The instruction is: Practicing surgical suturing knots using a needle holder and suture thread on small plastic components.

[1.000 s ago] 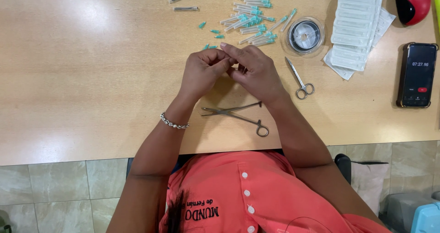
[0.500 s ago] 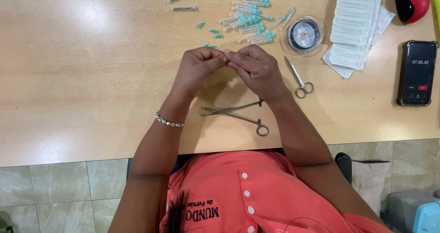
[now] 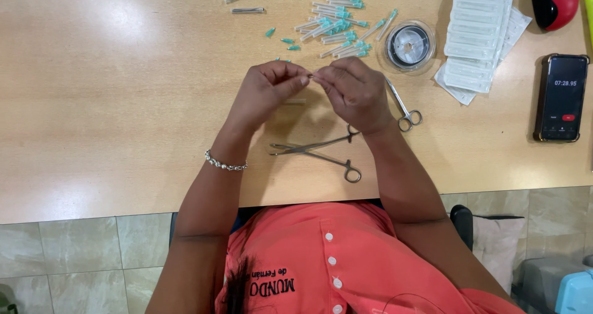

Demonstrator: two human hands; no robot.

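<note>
Small thin item pinched between both hands' fingertips, too small to identify, held just above the wooden table (image 3: 111, 104) at centre. Left hand (image 3: 265, 91) and right hand (image 3: 352, 91) meet at fingertips, both closed in a pinch on it. Open needle holder forceps (image 3: 321, 153) lie on the table just below the hands, near the edge. Small scissors (image 3: 404, 107) just right of right hand, partly hidden by it. Pile of teal-capped needles (image 3: 336, 26) above the hands, round wire spool (image 3: 409, 45) beside it. Stack of white sterile packets (image 3: 479, 36) further right, then phone (image 3: 562, 97) showing a running timer. Bracelet (image 3: 225, 164) on left wrist
</note>
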